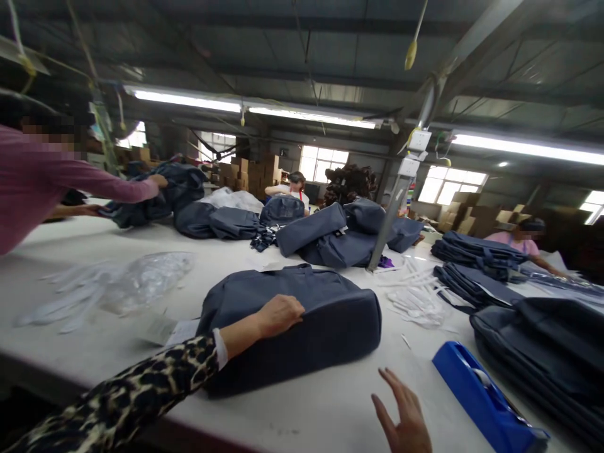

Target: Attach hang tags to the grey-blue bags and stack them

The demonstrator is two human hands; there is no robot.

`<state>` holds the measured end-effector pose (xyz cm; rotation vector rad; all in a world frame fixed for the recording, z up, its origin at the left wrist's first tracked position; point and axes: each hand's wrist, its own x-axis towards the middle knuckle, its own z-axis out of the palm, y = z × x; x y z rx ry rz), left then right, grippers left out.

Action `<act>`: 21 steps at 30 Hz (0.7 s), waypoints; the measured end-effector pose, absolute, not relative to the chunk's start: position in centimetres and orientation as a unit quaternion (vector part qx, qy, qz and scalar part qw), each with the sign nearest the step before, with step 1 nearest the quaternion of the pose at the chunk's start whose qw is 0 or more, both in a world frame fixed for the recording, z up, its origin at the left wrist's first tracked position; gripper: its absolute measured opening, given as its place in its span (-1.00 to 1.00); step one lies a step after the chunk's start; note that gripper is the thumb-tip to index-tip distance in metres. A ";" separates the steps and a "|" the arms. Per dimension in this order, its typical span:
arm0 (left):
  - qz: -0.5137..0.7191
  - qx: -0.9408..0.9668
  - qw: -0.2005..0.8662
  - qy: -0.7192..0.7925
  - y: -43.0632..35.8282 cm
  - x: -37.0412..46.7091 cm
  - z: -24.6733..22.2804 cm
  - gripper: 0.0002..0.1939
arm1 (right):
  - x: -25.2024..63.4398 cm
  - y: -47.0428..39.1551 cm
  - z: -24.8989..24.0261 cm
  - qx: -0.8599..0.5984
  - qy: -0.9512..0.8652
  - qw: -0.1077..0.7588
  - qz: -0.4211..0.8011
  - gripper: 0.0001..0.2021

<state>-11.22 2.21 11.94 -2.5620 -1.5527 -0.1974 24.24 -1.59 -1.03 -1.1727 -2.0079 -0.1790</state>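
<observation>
A dark blue fabric bag (330, 321) lies on the white table (340, 402) in front of me. My left hand (279, 314), reaching in from a leopard-print sleeve, has its fingers closed on the bag's upper edge. My right hand (403, 415) is held over the table near the front, fingers apart and nothing in them. It is between the bag and a blue tape dispenser (486, 402) and touches neither. White paper sheets (182, 332) stick out from beside the bag's left end.
Stacked dark bags (542, 352) lie at the right, more bags (325, 236) at the back. A metal post (389, 226) rises from the table. Clear plastic bags (151, 277) and white strips lie left. A person in a pink sleeve (104, 182) handles bags; others sit farther back.
</observation>
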 end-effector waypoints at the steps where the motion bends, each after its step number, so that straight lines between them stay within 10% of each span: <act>1: -0.067 -0.871 0.082 -0.480 0.8 -10.7 11.8 -0.89 | 24.2 -2.0 1.5 -0.446 -0.799 0.392 -0.095 -0.49; 8: -0.112 -0.927 0.107 -0.342 -7.3 -8.3 12.1 -0.83 | 23.7 -2.0 10.0 -0.369 -0.910 0.165 -0.091 -0.42; 14: -0.186 -0.858 0.058 -0.475 -11.4 -12.8 10.9 -0.11 | 25.3 -4.1 7.7 -0.377 -0.903 0.181 -0.100 -0.67; 21: -0.116 -0.824 0.016 -0.554 -13.0 -16.5 8.5 -0.70 | 24.7 -3.5 8.6 -0.316 -0.912 0.227 -0.132 -0.56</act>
